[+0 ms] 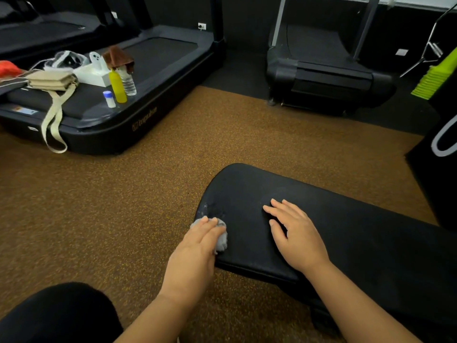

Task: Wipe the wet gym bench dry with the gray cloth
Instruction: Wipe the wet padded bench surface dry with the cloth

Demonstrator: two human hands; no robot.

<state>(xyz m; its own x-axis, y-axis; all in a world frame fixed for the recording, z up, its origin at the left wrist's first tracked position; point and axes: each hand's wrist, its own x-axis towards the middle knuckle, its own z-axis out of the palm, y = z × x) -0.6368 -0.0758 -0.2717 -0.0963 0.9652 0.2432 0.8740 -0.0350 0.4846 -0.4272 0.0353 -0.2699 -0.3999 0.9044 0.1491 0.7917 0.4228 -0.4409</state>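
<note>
The black padded gym bench (358,233) runs from the centre to the lower right. Water droplets glisten on its near-left corner, just beyond the cloth. My left hand (195,253) presses the bunched gray cloth (221,240) against that left edge of the pad, with most of the cloth hidden under my fingers. My right hand (296,238) lies flat on the bench top with fingers spread, holding nothing, about a hand's width to the right of the cloth.
Brown speckled floor (123,206) surrounds the bench. A treadmill deck (118,120) at the upper left carries a beige bag (52,80), a yellow bottle (118,86), a clear bottle and a small white jar. Another machine (329,78) stands behind. My dark knee (57,315) is at the lower left.
</note>
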